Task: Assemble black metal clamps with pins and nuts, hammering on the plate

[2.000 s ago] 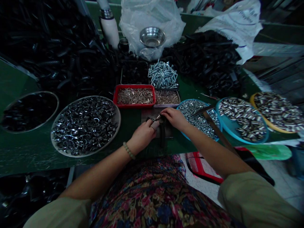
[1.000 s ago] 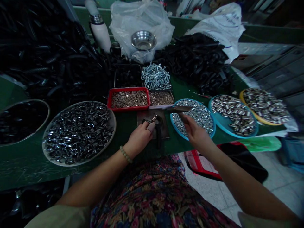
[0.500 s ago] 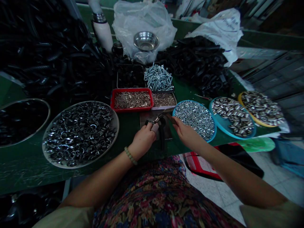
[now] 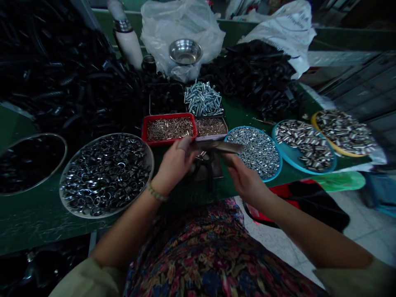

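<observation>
left hand [image 4: 175, 165] rose near red tray [image 4: 144, 131], fingers unclear; right hand [image 4: 247, 177] closed round hammer [image 4: 218, 146].

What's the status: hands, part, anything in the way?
Right hand gripping hammer, head blurred. Left hand by red tray, grip unclear. Black part on metal plate, view of it partly blocked by hammer.

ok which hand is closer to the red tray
Left: the left hand is by the front edge of the red tray; the right hand is farther right, near a blue tray.
</observation>
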Demonstrator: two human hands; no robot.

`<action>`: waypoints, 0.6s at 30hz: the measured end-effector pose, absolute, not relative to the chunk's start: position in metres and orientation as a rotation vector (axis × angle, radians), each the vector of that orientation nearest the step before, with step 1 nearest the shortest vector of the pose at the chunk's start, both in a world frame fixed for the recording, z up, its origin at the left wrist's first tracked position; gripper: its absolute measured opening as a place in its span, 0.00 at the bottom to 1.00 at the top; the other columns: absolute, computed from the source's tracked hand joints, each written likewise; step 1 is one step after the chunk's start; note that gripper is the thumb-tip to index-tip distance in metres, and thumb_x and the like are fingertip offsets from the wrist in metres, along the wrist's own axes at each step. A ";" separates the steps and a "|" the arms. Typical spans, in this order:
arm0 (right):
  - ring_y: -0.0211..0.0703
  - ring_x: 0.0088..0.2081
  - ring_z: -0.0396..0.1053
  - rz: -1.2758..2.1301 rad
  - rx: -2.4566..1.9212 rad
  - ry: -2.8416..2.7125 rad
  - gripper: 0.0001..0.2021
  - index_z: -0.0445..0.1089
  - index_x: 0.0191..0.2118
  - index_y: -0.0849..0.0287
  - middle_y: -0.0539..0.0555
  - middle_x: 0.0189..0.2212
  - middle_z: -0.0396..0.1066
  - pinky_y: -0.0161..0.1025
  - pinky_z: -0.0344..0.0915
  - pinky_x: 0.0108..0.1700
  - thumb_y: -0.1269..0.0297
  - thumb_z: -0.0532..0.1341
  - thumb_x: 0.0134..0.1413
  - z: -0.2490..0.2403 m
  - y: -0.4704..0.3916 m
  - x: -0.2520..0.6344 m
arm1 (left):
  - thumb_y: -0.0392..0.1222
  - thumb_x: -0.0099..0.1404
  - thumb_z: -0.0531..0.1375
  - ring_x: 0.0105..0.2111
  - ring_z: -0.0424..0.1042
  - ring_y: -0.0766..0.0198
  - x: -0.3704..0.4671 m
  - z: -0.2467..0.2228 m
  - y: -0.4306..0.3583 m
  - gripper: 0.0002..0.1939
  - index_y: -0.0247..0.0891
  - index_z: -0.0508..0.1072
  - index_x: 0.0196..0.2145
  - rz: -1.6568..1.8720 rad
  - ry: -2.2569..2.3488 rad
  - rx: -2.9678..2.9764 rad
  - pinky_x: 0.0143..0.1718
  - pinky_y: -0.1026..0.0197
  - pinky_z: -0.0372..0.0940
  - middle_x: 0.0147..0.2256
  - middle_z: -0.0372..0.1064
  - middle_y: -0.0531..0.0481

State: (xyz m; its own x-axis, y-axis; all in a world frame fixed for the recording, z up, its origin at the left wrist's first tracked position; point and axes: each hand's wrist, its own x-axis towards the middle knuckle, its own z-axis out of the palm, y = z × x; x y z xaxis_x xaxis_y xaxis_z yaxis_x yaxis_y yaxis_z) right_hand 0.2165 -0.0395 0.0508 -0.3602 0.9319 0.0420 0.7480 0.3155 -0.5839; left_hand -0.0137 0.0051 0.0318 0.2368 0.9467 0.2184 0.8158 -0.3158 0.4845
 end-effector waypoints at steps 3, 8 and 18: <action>0.54 0.44 0.74 0.804 -1.559 -2.316 0.23 0.55 0.63 0.57 0.61 0.48 0.73 0.51 0.70 0.45 0.64 0.48 0.63 0.040 -0.043 0.214 | 0.42 0.69 0.49 0.47 0.64 0.54 -0.003 0.047 0.066 0.15 0.36 0.72 0.46 0.644 1.690 2.397 0.52 0.50 0.56 0.44 0.70 0.42; 0.52 0.49 0.71 0.629 -1.579 -1.950 0.21 0.54 0.62 0.54 0.60 0.53 0.69 0.49 0.69 0.47 0.60 0.46 0.65 0.037 -0.044 0.219 | 0.34 0.65 0.51 0.49 0.62 0.48 0.045 0.040 0.142 0.13 0.33 0.76 0.38 0.159 1.647 2.553 0.51 0.43 0.50 0.40 0.73 0.38; 0.52 0.39 0.73 0.617 -1.612 -1.772 0.22 0.57 0.61 0.57 0.61 0.41 0.73 0.48 0.71 0.38 0.56 0.45 0.65 0.017 -0.053 0.250 | 0.38 0.68 0.49 0.42 0.71 0.55 0.042 0.045 0.126 0.14 0.35 0.72 0.43 0.437 1.635 2.383 0.46 0.52 0.59 0.40 0.73 0.41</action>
